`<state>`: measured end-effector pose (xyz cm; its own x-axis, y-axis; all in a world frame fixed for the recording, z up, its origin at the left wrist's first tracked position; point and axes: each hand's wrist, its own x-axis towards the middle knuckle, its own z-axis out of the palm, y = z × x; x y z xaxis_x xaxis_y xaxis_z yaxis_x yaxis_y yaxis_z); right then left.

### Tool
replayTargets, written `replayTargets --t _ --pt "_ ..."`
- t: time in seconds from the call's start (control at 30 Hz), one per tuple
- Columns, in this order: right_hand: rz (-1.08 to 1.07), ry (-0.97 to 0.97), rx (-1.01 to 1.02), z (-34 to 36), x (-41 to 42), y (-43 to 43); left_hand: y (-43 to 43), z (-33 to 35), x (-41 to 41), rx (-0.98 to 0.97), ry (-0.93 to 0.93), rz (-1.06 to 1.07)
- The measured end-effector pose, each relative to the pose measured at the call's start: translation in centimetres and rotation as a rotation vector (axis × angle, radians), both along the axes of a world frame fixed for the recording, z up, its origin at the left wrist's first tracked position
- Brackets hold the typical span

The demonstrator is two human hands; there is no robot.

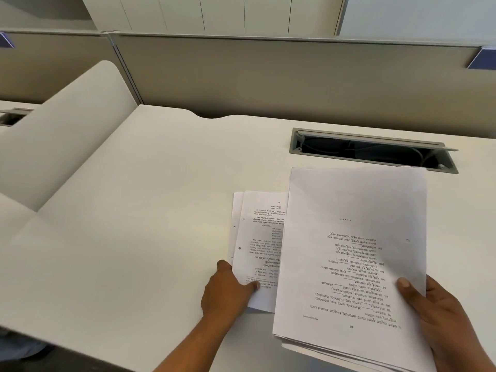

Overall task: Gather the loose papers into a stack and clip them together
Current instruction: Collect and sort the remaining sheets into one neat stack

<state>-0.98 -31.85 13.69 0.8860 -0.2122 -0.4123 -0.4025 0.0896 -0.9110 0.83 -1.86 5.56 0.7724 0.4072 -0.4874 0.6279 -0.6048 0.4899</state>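
My right hand [440, 315] grips a stack of printed papers [354, 259] by its right edge, thumb on top, and holds it tilted above the white desk [134, 224]. The stack's lower sheets fan out unevenly at the bottom. To its left, two or three loose printed sheets [257, 245] with punched holes lie on the desk, partly hidden under the stack. My left hand [228, 288] pinches their lower left corner, thumb lying on the top sheet. No clip is in view.
An open cable tray [373, 150] is set into the desk just behind the papers. A beige partition wall [268, 76] runs along the back. A curved white divider [67, 130] rises on the left.
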Motion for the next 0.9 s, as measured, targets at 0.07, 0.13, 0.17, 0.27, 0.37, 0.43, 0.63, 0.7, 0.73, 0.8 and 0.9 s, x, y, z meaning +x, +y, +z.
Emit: replayTargets --t 0.07,0.13,0.17,0.27,0.37,0.43,0.63,0.7,0.73,0.8,0.9 --pt "-0.005 0.012 0.006 -0.2 0.0 -0.2 0.3 0.0 0.8 -0.078 -0.005 0.013" --pt "-0.003 0.012 0.013 -0.4 -0.1 -0.5 0.7 -0.3 1.6 -0.204 -0.027 0.033" --pt "-0.003 0.011 0.020 -0.5 -0.1 -0.5 0.9 -0.4 2.1 -0.267 -0.040 0.046" --pt "-0.002 0.001 0.005 -0.3 0.0 -0.6 1.2 -0.1 3.1 -0.368 -0.061 0.071" --pt "-0.009 -0.008 0.007 -0.3 0.1 -0.7 1.8 0.6 3.4 -0.391 -0.114 0.080" --pt "-0.020 -0.010 0.009 -0.4 0.1 -1.0 2.6 1.5 3.2 -0.403 -0.171 0.122" --pt "-0.039 -0.006 -0.010 -0.6 0.0 -1.4 6.4 3.8 1.5 -0.395 -0.344 0.279" --pt "-0.037 -0.010 0.004 -0.9 -0.1 -1.4 7.6 4.6 0.9 -0.409 -0.394 0.340" --pt "-0.032 -0.012 0.008 -1.0 -0.1 -1.4 8.1 5.0 0.7 -0.419 -0.418 0.370" --pt "-0.022 -0.003 -0.003 -1.4 -0.1 -1.4 8.8 5.9 0.2 -0.452 -0.462 0.420" --pt "-0.025 0.011 0.008 -1.8 0.0 -1.4 9.5 7.0 -0.2 -0.504 -0.493 0.447"
